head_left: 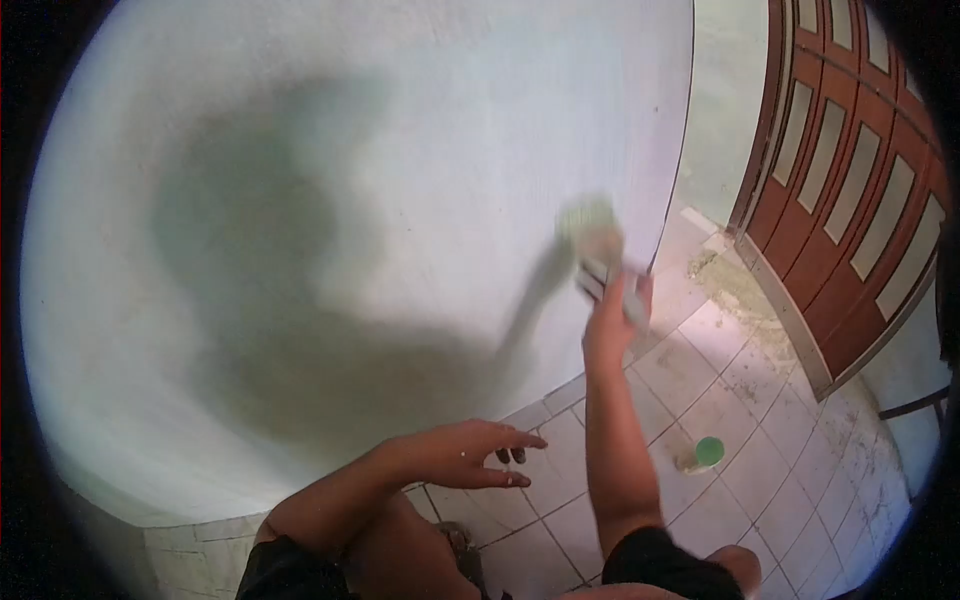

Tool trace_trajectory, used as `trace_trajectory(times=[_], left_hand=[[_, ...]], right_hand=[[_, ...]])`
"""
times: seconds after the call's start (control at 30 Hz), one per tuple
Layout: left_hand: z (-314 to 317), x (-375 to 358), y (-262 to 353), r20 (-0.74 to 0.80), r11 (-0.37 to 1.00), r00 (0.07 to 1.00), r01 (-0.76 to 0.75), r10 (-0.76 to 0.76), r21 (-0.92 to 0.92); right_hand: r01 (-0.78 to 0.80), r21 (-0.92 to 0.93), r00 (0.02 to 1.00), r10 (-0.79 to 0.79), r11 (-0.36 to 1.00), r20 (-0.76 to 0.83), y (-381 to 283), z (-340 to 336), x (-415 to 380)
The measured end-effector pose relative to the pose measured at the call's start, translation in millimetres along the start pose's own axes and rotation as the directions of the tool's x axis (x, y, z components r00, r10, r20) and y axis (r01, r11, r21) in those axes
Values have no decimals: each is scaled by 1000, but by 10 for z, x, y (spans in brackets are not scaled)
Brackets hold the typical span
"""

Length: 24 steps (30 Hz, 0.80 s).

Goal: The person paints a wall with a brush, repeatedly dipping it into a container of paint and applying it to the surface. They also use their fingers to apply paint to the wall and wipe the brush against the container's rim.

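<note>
My right hand (610, 318) is closed around the handle of a wide paintbrush (600, 248), held up against the pale wall (450, 190). Motion blurs the brush head, and its bristles overlap the wall near its right edge. Lower down, my left hand (468, 455) reaches out over the tiles with its fingers apart, holding nothing. Small pale specks show on its skin. A dark shadow of my body and arm falls across the wall.
On the tiled floor (650, 400) to the right stands a small round container with a green top (709, 451). A reddish-brown door with pale panels (835, 180) is at the upper right. Debris (735, 285) lies by its threshold. My knees are below my arms.
</note>
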<state>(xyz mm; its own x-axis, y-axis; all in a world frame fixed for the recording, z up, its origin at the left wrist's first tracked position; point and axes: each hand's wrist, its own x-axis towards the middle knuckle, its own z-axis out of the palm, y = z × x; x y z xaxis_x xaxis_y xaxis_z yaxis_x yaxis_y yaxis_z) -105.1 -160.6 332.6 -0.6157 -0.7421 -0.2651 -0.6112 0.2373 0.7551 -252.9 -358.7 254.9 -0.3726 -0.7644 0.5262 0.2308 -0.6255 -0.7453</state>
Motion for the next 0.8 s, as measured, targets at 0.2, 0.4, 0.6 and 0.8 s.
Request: trace_trajectory(times=[0.2, 0.4, 0.6, 0.8], left_hand=[[-14, -115, 68, 87, 998, 994, -68, 69, -18], [-31, -164, 59, 93, 997, 993, -65, 67, -33], [-35, -148, 87, 63, 998, 996, -56, 56, 2], [42, -159, 98, 79, 1000, 997, 3, -3, -3]], right_hand=[[-492, -123, 869, 478, 862, -131, -177, -470, -122], [-127, -106, 986, 138, 986, 98, -1425, 542, 1408], [114, 393, 962, -200, 912, 184, -2206, 860, 1681], [-286, 442, 946, 324, 850, -12, -474, 12, 582]])
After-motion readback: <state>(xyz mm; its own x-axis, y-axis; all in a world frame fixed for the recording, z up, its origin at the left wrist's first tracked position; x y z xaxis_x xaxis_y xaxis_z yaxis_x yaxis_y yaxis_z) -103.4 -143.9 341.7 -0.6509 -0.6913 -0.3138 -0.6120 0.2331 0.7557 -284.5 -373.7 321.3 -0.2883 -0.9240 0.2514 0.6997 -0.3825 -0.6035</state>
